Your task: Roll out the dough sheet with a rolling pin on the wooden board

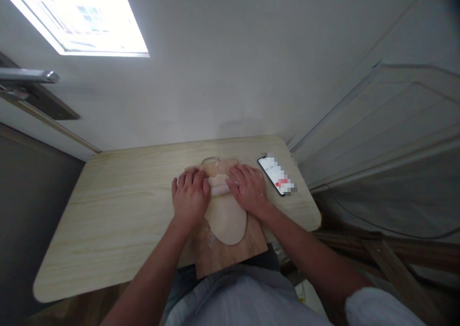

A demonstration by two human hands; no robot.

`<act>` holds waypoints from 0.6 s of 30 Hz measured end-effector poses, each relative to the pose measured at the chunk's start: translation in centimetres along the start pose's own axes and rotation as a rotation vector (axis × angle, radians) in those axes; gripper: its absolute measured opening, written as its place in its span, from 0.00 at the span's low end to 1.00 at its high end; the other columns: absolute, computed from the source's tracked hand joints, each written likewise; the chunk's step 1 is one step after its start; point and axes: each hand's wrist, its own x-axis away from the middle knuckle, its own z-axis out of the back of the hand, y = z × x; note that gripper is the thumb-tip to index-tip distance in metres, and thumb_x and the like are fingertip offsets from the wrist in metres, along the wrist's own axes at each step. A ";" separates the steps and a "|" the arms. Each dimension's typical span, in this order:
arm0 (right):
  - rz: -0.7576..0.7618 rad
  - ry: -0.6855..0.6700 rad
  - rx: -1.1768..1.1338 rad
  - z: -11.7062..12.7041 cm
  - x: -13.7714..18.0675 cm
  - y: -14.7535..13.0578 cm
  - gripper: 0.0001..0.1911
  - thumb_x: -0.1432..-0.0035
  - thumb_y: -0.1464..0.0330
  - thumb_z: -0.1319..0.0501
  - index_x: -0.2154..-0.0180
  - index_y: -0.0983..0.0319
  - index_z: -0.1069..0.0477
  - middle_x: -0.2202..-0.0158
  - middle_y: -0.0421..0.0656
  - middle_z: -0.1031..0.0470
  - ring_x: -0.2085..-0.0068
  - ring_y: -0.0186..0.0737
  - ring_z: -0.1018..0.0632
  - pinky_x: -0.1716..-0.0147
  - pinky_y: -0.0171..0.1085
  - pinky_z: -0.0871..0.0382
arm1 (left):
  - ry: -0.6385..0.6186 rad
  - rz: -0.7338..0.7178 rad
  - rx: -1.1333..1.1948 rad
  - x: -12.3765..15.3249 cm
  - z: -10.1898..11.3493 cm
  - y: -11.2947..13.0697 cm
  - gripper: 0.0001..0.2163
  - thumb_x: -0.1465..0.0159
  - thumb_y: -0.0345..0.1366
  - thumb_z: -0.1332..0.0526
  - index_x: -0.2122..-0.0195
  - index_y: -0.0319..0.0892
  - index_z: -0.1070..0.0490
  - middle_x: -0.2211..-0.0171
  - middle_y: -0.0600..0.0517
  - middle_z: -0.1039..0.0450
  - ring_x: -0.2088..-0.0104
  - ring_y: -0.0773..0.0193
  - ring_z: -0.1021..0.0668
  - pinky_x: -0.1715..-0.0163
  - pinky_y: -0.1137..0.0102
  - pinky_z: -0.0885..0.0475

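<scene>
Both forearms reach forward side by side, the left hand (pixel 190 194) and right hand (pixel 247 187) lying palm-down with fingers stretched flat, gripping nothing, pressed on the ends of a pale cylindrical rolling pin (pixel 219 188). The pin lies across the far end of a flat oval sheet of pale dough (pixel 228 220) on a brown wooden board (pixel 230 256). The board sits on a light wood-grain table (pixel 108 220) against a white wall (pixel 233 77) — a smartphone with a lit screen (pixel 276 175) lies just right of the right hand.

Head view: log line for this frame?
left hand: flat on pale cylindrical rolling pin | right hand: same | pale flat dough sheet on brown wooden board | black smartphone on light wooden table
</scene>
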 end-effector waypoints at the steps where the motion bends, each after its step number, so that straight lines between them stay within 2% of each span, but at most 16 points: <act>1: -0.006 -0.007 0.013 0.0 -0.2 0.0 0.22 0.28 0.55 0.49 0.43 0.58 0.30 0.39 0.47 0.28 0.40 0.50 0.31 0.40 0.49 0.46 | 0.001 -0.002 0.007 -0.3 0.0 -0.1 0.15 0.29 0.39 0.48 0.48 0.44 0.27 0.44 0.44 0.26 0.44 0.47 0.27 0.43 0.51 0.36; 5: -0.019 -0.012 0.065 -0.1 -1.2 -0.1 0.23 0.27 0.54 0.52 0.40 0.57 0.32 0.37 0.46 0.30 0.38 0.52 0.33 0.40 0.51 0.47 | 0.007 0.002 0.030 -1.3 -0.3 -0.6 0.15 0.29 0.39 0.48 0.47 0.44 0.27 0.44 0.45 0.26 0.44 0.48 0.27 0.43 0.53 0.36; 18: -0.028 -0.035 0.108 -0.6 -3.5 0.2 0.23 0.27 0.54 0.53 0.41 0.56 0.32 0.38 0.46 0.29 0.41 0.51 0.32 0.43 0.49 0.44 | -0.025 0.001 0.022 -3.5 -0.9 -1.6 0.16 0.29 0.40 0.50 0.48 0.44 0.26 0.47 0.46 0.23 0.47 0.49 0.26 0.45 0.55 0.35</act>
